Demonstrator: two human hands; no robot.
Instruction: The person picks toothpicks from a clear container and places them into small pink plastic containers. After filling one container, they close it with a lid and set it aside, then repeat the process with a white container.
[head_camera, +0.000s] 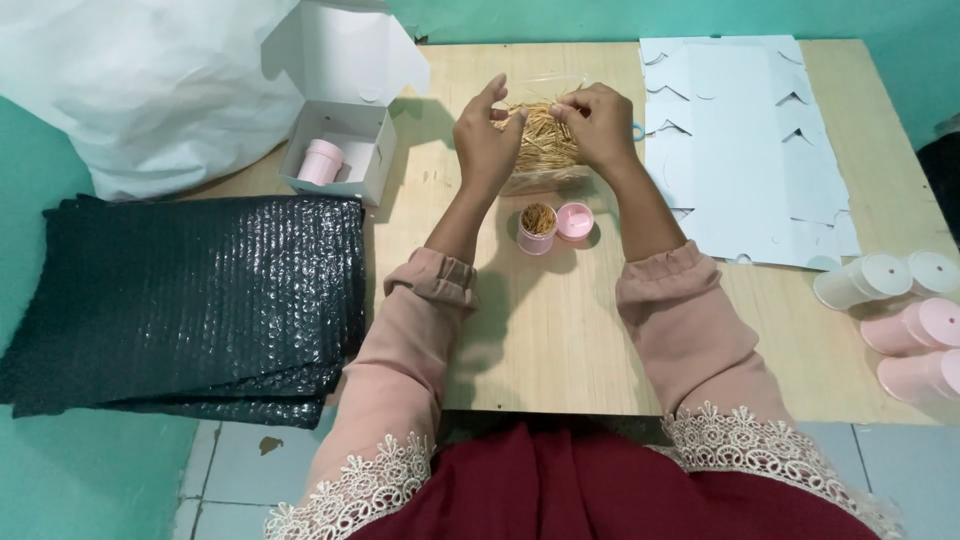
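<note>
**Mid-fill on the toothpick tub, pinching the next batch**

Starting closest to us: maroon lap, pink sleeves with lace cuffs, and a bare stretch of the wooden board (545, 340) in front.

Next up is the little pink tub (537, 229), standing upright near the middle of the board and already looking pretty full of sticks. Its lid (575, 221) lies right beside it on the right, touching or nearly so.

Just past that, both hands are over the clear bag of toothpicks (545, 140). Our left hand (483, 140) has thumb and forefinger parted, the other fingers loosely curled, and we can't tell if there's a stick in there. Our right hand (600, 125) has its fingertips pinched together on what looks like a small bunch of toothpicks, right above the pile.

So we'd say we're in the filling step: gathering sticks from the bag for the tub. Next move probably calls for squaring up that bunch so the sticks run parallel, then bringing it back to the tub and dropping it in end first. The tub looks close to full, so the lid may be due soon.

Further out: black bubble wrap (190, 300) on the left, an open white box (340, 150) with another pink tub inside, flat white box blanks (745, 150) on the right, and spare tubs (900, 320) lying on their sides at the right edge.
</note>
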